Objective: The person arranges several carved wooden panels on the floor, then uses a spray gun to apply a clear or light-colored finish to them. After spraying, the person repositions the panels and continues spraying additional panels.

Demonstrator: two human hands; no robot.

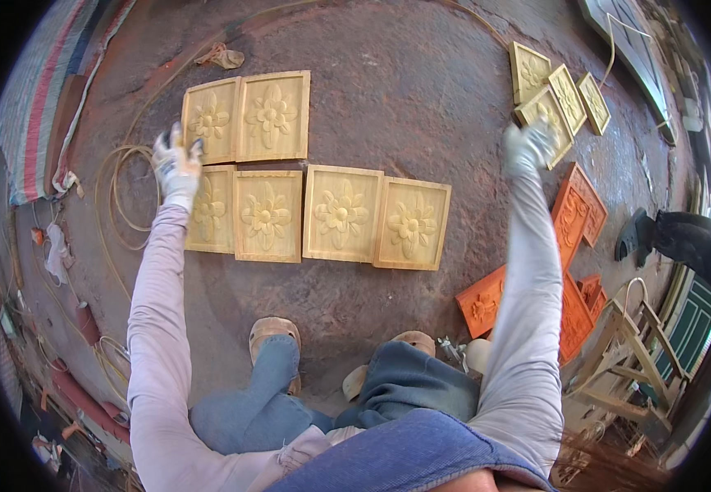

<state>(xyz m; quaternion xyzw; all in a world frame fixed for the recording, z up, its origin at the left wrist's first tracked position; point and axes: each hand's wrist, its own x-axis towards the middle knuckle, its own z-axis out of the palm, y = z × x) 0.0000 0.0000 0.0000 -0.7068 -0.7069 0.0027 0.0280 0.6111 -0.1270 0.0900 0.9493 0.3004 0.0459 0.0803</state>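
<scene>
On the floor (421, 98), left of centre, we have six pale wooden panels (318, 239), each border enclosing a carved flower (341, 214). Our gloved left hand (177, 170) is at upper left, open with fingers parted, by the leftmost ones. Our right hand (529, 148), blurred at upper right, is at four similar pieces (567, 97); we cannot tell whether it grips one. Orange carved panels (571, 217) lie below it.

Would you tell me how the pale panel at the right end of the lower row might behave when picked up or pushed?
The panel looks like wood, so it would probably stay stiff. Lying flat on the floor, it seems unlikely to roll or tip. Its carved flower, standing in relief, might chip if knocked.
</scene>
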